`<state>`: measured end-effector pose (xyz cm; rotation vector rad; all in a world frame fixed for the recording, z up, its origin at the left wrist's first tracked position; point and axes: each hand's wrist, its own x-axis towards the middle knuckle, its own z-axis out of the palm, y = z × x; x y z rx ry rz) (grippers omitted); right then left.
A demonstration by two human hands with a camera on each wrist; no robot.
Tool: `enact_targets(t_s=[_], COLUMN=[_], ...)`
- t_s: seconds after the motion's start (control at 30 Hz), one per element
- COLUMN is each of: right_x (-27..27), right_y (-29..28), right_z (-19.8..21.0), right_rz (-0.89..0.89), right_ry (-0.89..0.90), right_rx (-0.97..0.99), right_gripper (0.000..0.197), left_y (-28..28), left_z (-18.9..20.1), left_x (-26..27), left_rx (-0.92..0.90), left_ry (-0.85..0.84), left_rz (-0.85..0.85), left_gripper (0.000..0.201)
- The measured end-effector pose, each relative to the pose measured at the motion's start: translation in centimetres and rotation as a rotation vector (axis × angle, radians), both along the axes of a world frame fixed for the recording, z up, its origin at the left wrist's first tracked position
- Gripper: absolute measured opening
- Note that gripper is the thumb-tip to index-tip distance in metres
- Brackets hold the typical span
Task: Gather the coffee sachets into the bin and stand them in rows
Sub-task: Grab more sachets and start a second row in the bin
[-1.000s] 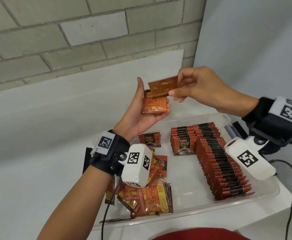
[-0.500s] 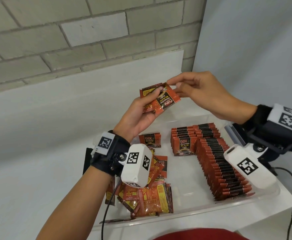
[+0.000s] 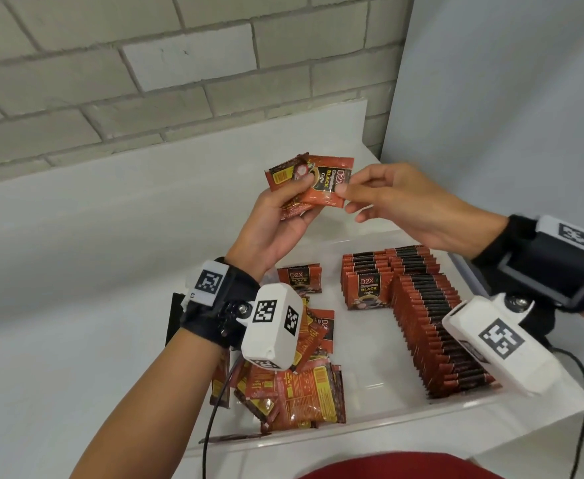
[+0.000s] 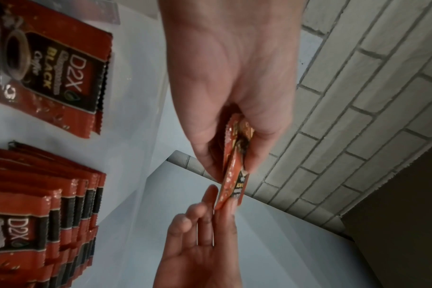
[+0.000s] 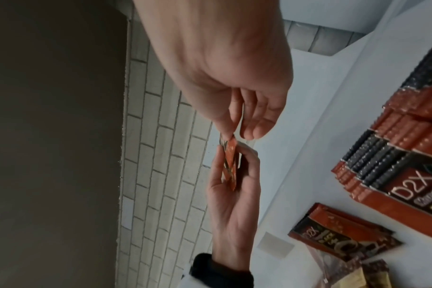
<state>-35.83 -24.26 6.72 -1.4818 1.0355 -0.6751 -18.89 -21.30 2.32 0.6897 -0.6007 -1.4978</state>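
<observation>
Above the clear bin (image 3: 370,421) my left hand (image 3: 276,219) grips a small stack of red coffee sachets (image 3: 285,176), thumb on top. My right hand (image 3: 387,198) pinches the right edge of the front sachet (image 3: 328,186) between thumb and forefinger. The left wrist view shows that sachet (image 4: 231,181) edge-on between both hands, and so does the right wrist view, sachet (image 5: 229,155). Inside the bin, upright sachets form a long row (image 3: 435,326) on the right and shorter rows (image 3: 370,281) behind it. A loose pile of sachets (image 3: 300,392) lies at the bin's near left.
A single sachet (image 3: 299,280) lies flat at the bin's back left. The bin sits on a white counter (image 3: 76,323) against a brick wall (image 3: 145,81). A black cable (image 3: 211,433) hangs from my left wrist over the bin's front rim. A grey panel stands on the right.
The right hand brought its sachet down onto the stack in the left hand, face up. The left thumb closed over the stack, and both hands lowered a little.
</observation>
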Motion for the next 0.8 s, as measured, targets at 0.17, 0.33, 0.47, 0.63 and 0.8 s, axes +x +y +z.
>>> enact_targets(t_s=[0.17, 0.33, 0.47, 0.63, 0.8], right_x=[-0.3, -1.2, -2.6, -3.1, -2.9], right_y=[-0.2, -0.1, 0.4, 2.2, 4.3], right_z=[0.2, 0.9, 1.8, 1.4, -1.9], right_rz=[0.013, 0.092, 0.308, 0.697, 0.877], right_ry=[-0.037, -0.001, 0.26, 0.642, 0.936], right_rx=[0.031, -0.011, -0.164, -0.328, -0.426], right_gripper=[0.009, 0.012, 0.007, 0.005, 0.006], left_y=[0.1, 0.2, 0.3, 0.4, 0.5], left_z=[0.0, 0.3, 0.5, 0.7, 0.7], left_x=[0.0, 0.0, 0.1, -0.1, -0.2], left_rx=[0.004, 0.037, 0.091, 0.103, 0.111], left_ry=[-0.041, -0.002, -0.01, 0.07, 0.076], left_rz=[-0.018, -0.015, -0.014, 0.063, 0.058], left_gripper=[0.024, 0.025, 0.022, 0.02, 0.021])
